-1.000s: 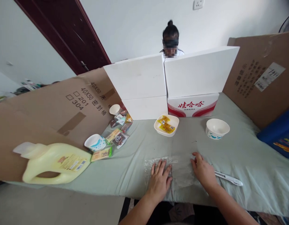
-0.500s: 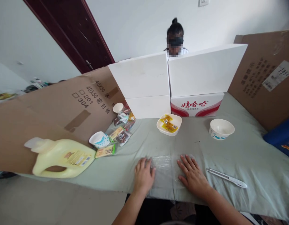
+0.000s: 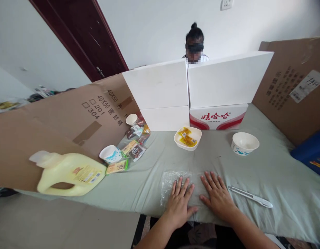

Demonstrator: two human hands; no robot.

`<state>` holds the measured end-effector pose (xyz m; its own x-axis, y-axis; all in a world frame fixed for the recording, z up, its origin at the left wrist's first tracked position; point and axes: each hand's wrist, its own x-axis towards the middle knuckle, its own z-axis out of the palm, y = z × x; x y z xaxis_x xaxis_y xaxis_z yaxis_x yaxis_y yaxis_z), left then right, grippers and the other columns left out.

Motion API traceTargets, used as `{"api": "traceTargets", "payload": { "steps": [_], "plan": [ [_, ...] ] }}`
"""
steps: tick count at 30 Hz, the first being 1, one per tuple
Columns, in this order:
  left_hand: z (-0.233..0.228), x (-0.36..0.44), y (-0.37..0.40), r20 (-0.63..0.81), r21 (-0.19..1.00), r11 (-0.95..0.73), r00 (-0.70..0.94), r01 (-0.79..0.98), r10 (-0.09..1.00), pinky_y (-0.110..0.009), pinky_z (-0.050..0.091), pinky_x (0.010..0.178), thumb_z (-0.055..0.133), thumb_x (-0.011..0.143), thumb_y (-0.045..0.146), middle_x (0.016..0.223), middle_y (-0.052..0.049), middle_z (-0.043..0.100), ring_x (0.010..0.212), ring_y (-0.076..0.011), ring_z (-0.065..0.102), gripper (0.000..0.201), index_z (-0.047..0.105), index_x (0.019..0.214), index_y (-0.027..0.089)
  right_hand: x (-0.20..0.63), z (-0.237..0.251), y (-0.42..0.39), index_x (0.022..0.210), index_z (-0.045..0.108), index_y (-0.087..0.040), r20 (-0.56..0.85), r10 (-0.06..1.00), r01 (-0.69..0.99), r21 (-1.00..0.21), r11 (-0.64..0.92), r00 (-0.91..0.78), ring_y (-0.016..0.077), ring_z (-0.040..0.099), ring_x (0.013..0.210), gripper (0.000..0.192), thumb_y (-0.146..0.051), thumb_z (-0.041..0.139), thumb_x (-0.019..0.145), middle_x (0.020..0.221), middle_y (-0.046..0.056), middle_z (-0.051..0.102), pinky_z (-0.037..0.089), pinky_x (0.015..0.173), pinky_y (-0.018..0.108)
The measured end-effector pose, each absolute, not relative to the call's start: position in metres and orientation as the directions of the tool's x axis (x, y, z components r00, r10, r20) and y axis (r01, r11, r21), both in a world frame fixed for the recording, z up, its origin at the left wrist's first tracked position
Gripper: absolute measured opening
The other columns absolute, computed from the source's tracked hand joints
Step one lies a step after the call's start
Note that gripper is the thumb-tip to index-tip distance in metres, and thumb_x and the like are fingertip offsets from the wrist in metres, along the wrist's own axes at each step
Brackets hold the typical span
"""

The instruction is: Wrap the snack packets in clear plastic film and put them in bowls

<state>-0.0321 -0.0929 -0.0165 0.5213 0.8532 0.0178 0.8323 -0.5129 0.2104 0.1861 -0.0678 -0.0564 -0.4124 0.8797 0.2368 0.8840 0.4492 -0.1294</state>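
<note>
A clear plastic film sheet (image 3: 168,181) lies flat on the pale green cloth (image 3: 253,173) near the front edge. My left hand (image 3: 180,202) rests palm down on it, fingers spread. Just to its right, my right hand (image 3: 217,196) also presses flat on the film, fingers apart. The two hands lie side by side, almost touching. A white utility knife (image 3: 250,196) lies on the cloth right of my right hand.
A square white dish (image 3: 188,138) with yellow packets and a white bowl (image 3: 245,143) stand further back. Snack packets (image 3: 132,145), two paper cups and a yellow jug (image 3: 69,173) lie left. White boxes (image 3: 191,90) and cardboard walls enclose the table; a person sits behind.
My left hand has slid right over the film toward my right hand; half a second ago it was at the film's left edge. The right hand stayed nearly put.
</note>
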Motion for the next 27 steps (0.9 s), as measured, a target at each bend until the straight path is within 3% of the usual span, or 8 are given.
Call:
{"api": "traceTargets", "payload": {
  "steps": [4,7,11,14,17,21,23,27],
  "plan": [
    [-0.017,-0.063,-0.097,-0.038,0.244,-0.436,0.458,0.866,0.888,-0.062,0.019,0.113,0.066,0.079,0.054,0.16,-0.008,0.006,0.145,-0.0353,0.0,0.094,0.012,0.151,0.029,0.2,-0.059,-0.072,0.145,0.037,-0.015,0.249,0.906,0.912,-0.144,0.384,-0.343,0.0321,0.021,0.142,0.07,-0.054,0.047,0.088,0.152,0.014,0.031,0.02,0.112,0.054],
    [-0.009,-0.094,-0.104,-0.002,0.308,-0.411,0.433,0.858,0.901,-0.059,0.025,0.112,0.073,0.076,0.04,0.158,-0.01,0.014,0.145,-0.0338,0.007,0.092,0.02,0.15,0.027,0.216,-0.049,-0.079,0.144,0.039,-0.017,0.236,0.893,0.875,-0.214,0.433,-0.384,0.0318,0.017,0.143,0.069,-0.052,0.052,0.086,0.153,0.013,0.028,0.024,0.112,0.053],
    [0.001,-0.123,-0.11,0.069,0.397,-0.475,0.491,0.785,0.869,-0.049,0.038,0.109,0.067,0.073,0.017,0.143,-0.01,0.046,0.139,-0.0297,0.033,0.053,0.054,0.124,0.023,0.238,-0.025,-0.092,0.139,0.045,-0.026,0.12,0.784,0.697,-0.39,0.601,-0.609,0.028,0.018,0.143,0.064,-0.049,0.061,0.081,0.152,0.006,0.033,0.025,0.114,0.048],
    [0.003,-0.131,-0.108,0.158,0.423,-0.547,0.535,0.722,0.83,-0.042,0.045,0.104,0.054,0.076,0.007,0.124,-0.008,0.061,0.129,-0.0249,0.046,0.025,0.062,0.095,0.021,0.245,-0.011,-0.098,0.126,0.057,-0.027,0.048,0.759,0.641,-0.502,0.58,-0.649,0.0243,0.03,0.14,0.043,-0.04,0.058,0.085,0.143,0.005,0.048,0.03,0.113,0.045],
    [0.004,-0.133,-0.101,0.228,0.452,-0.576,0.536,0.681,0.813,-0.037,0.049,0.099,0.046,0.081,0.005,0.112,-0.006,0.067,0.121,-0.0215,0.055,0.021,0.059,0.086,0.021,0.245,-0.004,-0.099,0.112,0.064,-0.025,0.057,0.787,0.639,-0.549,0.539,-0.615,0.0212,0.04,0.134,0.026,-0.031,0.05,0.09,0.133,0.006,0.058,0.035,0.11,0.041],
    [0.005,-0.131,-0.086,0.25,0.479,-0.495,0.427,0.725,0.869,-0.031,0.055,0.083,0.04,0.091,0.015,0.098,-0.005,0.07,0.094,-0.0178,0.068,0.019,0.056,0.098,0.021,0.241,-0.002,-0.093,0.101,0.064,-0.023,0.104,0.812,0.619,-0.593,0.514,-0.574,0.0232,0.051,0.123,0.021,-0.032,0.06,0.083,0.127,0.008,0.061,0.04,0.103,0.04],
    [0.003,-0.128,-0.076,0.256,0.448,-0.433,0.352,0.782,0.9,-0.029,0.055,0.072,0.037,0.094,0.02,0.085,-0.003,0.07,0.077,-0.017,0.069,0.019,0.056,0.099,0.021,0.238,-0.004,-0.085,0.095,0.064,-0.022,0.125,0.845,0.616,-0.63,0.473,-0.52,0.0217,0.058,0.112,0.015,-0.031,0.054,0.087,0.117,0.009,0.065,0.045,0.096,0.038],
    [-0.011,-0.117,-0.052,0.319,0.361,-0.338,0.226,0.869,0.92,-0.03,0.054,0.067,0.037,0.094,0.023,0.082,-0.003,0.07,0.072,-0.0189,0.069,0.021,0.057,0.098,0.021,0.226,-0.013,-0.062,0.094,0.06,-0.02,0.144,0.942,0.67,-0.671,0.317,-0.302,0.0194,0.063,0.093,0.027,-0.032,0.035,0.096,0.099,0.009,0.067,0.048,0.083,0.033]
  ]
}}
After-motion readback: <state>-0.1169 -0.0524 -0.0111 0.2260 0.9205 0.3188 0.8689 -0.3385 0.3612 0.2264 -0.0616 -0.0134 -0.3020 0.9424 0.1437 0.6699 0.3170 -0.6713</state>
